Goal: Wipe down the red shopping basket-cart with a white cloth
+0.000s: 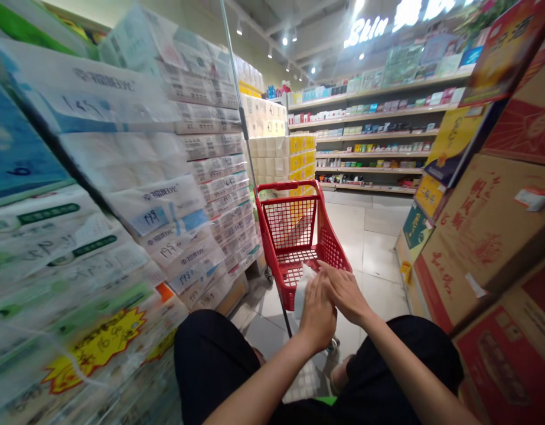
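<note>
Under the left hand [317,310], fingers pressed together, white tissue [300,294] juts out, grip unclear

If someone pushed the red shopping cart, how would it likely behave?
The red shopping cart would probably roll easily, judging by its small wheel. Its perforated, plastic-looking walls suggest lightness for its size, and its moulded-looking shape suggests stiffness.

Open from above into red cart [333,251], passable over floor [376,242] between cart and cardboard boxes [487,218], walled at left by stacked paper packs [225,177], screened up close by left hand [317,313] and right hand [345,290]
</note>
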The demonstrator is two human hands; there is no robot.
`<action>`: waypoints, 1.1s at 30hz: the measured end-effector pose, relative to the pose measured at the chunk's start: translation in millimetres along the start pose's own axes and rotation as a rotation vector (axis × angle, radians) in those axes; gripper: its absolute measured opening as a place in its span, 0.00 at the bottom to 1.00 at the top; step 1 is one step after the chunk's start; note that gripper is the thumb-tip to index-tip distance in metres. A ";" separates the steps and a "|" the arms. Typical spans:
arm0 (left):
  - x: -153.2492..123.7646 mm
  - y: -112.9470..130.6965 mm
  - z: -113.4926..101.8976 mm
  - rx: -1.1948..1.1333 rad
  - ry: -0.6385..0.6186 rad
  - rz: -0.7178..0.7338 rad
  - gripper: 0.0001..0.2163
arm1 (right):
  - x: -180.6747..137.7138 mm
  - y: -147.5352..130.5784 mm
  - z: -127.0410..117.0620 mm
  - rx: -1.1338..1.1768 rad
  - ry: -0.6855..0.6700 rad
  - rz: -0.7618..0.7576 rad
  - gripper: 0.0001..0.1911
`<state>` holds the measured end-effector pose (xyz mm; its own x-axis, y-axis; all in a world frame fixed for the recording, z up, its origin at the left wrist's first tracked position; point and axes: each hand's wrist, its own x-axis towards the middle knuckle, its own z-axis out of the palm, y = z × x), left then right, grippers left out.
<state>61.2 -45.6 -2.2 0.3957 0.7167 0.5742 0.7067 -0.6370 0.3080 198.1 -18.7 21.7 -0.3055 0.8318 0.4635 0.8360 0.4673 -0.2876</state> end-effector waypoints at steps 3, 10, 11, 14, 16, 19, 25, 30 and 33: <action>4.7 -14.1 -25.7 -0.141 0.063 -0.026 0.27 | 4.0 2.2 -8.0 -0.037 0.069 -0.010 0.24; 8.2 -53.5 -46.4 0.038 0.097 -0.101 0.16 | 10.6 -23.0 10.5 -0.259 -0.021 -0.144 0.14; 7.8 -55.3 -44.3 0.034 0.090 -0.099 0.17 | 13.1 -29.7 18.1 -0.265 -0.064 -0.153 0.12; 5.9 -58.9 -40.1 0.000 0.093 -0.083 0.18 | 21.6 -47.0 38.6 -0.253 -0.112 -0.163 0.09; 4.6 -62.3 -40.8 -0.008 0.096 -0.062 0.19 | 25.5 -53.2 46.2 -0.222 -0.098 -0.175 0.10; 2.6 -69.9 -44.6 0.010 0.080 -0.011 0.21 | 25.6 -51.2 46.0 -0.197 -0.072 -0.208 0.09; 1.1 -78.9 -48.8 0.040 0.023 0.061 0.23 | 12.2 -1.6 19.9 -0.279 -0.048 -0.279 0.13; 8.1 -73.2 -45.2 0.127 -0.029 0.049 0.14 | 4.0 52.8 -6.8 -0.296 -0.031 -0.279 0.14; 12.8 -68.6 -42.4 0.166 -0.035 0.068 0.14 | 1.9 60.5 -11.5 -0.296 -0.019 -0.266 0.14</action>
<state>-7.1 -4.8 16.2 0.4644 0.6848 0.5616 0.7633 -0.6311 0.1383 253.4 7.8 14.8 -0.5353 0.6999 0.4729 0.8209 0.5630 0.0960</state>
